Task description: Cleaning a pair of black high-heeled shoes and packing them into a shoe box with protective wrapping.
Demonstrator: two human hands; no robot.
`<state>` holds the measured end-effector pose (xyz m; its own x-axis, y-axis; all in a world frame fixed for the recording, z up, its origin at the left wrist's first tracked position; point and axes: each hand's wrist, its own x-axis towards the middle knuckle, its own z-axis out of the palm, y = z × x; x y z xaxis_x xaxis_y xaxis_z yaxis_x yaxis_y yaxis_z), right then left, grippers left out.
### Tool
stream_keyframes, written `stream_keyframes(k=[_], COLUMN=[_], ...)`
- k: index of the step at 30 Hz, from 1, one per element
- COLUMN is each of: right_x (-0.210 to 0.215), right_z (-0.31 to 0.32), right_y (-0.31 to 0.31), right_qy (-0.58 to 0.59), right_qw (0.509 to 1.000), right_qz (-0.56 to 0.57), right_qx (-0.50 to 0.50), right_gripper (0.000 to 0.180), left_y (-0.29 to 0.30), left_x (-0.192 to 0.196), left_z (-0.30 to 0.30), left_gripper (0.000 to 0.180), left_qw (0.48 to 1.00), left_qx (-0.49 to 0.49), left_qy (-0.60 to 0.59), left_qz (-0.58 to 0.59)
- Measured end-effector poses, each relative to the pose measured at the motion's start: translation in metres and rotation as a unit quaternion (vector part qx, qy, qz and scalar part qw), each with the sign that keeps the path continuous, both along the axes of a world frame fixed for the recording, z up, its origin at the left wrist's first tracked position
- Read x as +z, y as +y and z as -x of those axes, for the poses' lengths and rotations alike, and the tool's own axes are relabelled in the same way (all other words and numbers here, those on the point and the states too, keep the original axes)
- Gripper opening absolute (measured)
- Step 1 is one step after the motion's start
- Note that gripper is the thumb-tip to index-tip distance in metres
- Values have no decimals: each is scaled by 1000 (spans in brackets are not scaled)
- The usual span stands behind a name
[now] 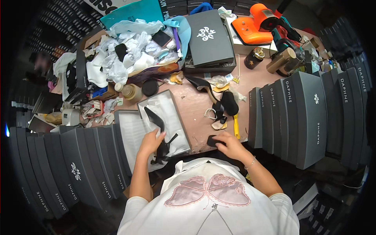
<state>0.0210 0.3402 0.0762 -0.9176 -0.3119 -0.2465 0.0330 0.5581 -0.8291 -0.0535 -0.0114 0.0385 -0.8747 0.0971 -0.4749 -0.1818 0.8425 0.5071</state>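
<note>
My left hand (152, 141) is closed round a black pointed high-heeled shoe (154, 118) with a dangling black strap or ribbon, over an open grey shoe box (184, 135) lined with white paper. Near the table's front edge, my right hand (231, 147) grips a small black pad-like block (213, 140); its exact kind is unclear. Farther back on the table lies a second black pointed shoe (200, 84). Close to it are a black oval brush-like object (230, 103), a yellow-handled tool (236, 126) and a string of white beads (209, 113).
Grey shoe boxes stand in rows at the left (74, 168) and right (313, 121). At the back are a heap of white crumpled paper (135, 47), a closed grey box (209, 41), an orange machine (254, 29), a dark jar (254, 58) and a glue-coloured bottle (132, 93).
</note>
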Motion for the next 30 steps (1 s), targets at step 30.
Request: stream_keyframes(k=[30], right_x=[-22], right_z=[255], right_y=[-117], right_qy=[327], right_qw=[936], right_qz=[14], right_qx=[125], right_gripper=[39], left_y=[31], left_x=[81], left_z=[-12], left_gripper=[47], left_qw=[652], left_qx=[162], left_qy=[-138], left_qz=[-728])
